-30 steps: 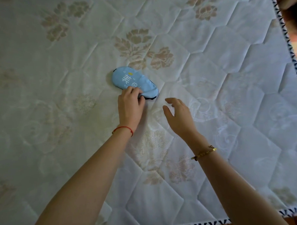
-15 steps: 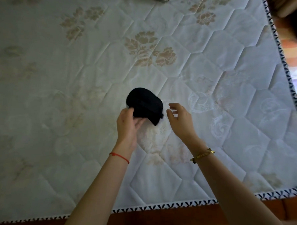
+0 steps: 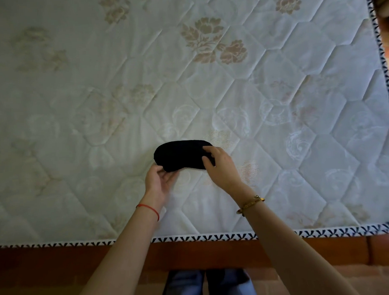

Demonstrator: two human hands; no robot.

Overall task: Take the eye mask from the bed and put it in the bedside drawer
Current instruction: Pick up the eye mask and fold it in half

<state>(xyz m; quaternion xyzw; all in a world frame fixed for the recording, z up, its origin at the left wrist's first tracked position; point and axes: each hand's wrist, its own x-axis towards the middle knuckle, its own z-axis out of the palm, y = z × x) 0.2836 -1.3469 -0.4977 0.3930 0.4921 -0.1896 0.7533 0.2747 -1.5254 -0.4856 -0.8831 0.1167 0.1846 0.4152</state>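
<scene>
The eye mask (image 3: 180,155) shows its black underside and is held stretched out flat just above the quilted white mattress (image 3: 99,106). My left hand (image 3: 158,181) pinches its lower left edge. My right hand (image 3: 220,166) grips its right end, fingers over the top. The mask's blue face is hidden. No bedside drawer is in view.
The mattress edge with black-and-white trim (image 3: 192,238) runs across the bottom, above a reddish wooden bed frame (image 3: 204,255). The right mattress edge (image 3: 382,59) borders a tiled floor. My legs in jeans (image 3: 205,286) stand against the frame.
The mask was lifted off the mattress by my left hand and turned black side up. My right hand has taken its right end. Both hands drew back toward the near edge.
</scene>
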